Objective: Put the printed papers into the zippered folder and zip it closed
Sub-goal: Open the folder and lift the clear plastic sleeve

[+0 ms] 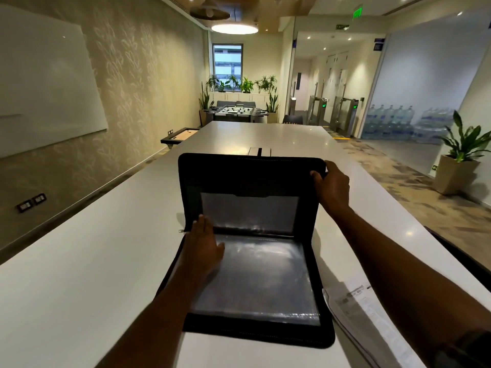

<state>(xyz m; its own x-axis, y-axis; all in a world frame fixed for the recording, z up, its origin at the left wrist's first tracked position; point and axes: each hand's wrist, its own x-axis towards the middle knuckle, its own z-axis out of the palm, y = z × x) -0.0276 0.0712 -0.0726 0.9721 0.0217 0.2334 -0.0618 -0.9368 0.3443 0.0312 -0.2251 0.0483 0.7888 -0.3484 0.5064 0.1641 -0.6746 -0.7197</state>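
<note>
A black zippered folder [252,176] stands open like a laptop on the white table [93,261], its lid upright and its base flat. Clear plastic sleeves line both halves. My right hand [332,187] grips the lid's upper right corner. My left hand [206,245] lies flat with fingers spread on the left side of the lower sleeve, near the hinge. The printed papers [369,322] lie on the table to the right of the folder, partly under my right forearm. A small zip pull [181,230] sticks out at the folder's left hinge.
A cable port [259,151] sits in the table just behind the folder. A dark chair back [451,251] shows at the table's right edge. A potted plant [459,160] stands on the floor to the right. A whiteboard [47,83] hangs on the left wall.
</note>
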